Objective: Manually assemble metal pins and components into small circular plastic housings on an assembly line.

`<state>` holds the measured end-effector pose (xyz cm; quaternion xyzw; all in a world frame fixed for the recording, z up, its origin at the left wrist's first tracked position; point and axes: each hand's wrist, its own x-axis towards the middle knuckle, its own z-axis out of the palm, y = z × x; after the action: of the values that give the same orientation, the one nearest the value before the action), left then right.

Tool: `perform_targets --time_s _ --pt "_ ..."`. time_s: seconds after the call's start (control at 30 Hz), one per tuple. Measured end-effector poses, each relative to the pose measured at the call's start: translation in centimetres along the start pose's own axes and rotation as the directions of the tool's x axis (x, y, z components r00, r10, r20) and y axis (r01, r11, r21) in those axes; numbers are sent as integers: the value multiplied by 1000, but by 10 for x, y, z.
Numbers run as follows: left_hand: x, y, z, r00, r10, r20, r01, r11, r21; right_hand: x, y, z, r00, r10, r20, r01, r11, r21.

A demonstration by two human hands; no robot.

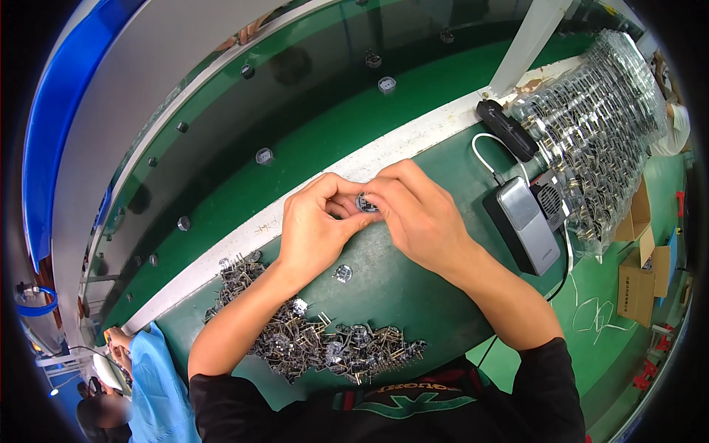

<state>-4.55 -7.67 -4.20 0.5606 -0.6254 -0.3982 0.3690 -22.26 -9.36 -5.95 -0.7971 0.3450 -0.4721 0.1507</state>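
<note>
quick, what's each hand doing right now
Left hand: closed, pinching a small round part.
Right hand: closed, pinching the same small round part.

The left hand (314, 221) and the right hand (421, 210) are held close together near the middle of the frame. The left arm (240, 317) is slanted up from the lower left, and the right arm (502, 295) is slanted up from the lower right, so a shape like a tent is made. The backs of both hands are shown. The fingers are bent, and their tips are pinched in. The left thumb (360, 222) is pointed to the right.
</note>
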Motion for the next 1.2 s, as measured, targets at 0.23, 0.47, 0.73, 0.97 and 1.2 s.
perform_targets --time_s 0.23,0.47,0.73,0.97,1.2 --pt "-1 -1 -2 998 1 59 8 988 -156 8 3 -18 995 -83 55 83 996 -6" --pt "1 5 3 998 -10 55 14 997 -82 0 2 -12 995 -49 91 54 998 -44" --pt "80 -17 -14 977 132 -166 -72 942 327 6 -7 -14 994 -14 107 16 1000 -16" --pt "188 -71 -21 949 73 -308 123 810 573 -26 -18 26 762 -303 572 241 953 184" --pt "196 -26 -8 927 250 -279 -87 869 488 -16 -16 6 779 -64 623 85 996 -4"
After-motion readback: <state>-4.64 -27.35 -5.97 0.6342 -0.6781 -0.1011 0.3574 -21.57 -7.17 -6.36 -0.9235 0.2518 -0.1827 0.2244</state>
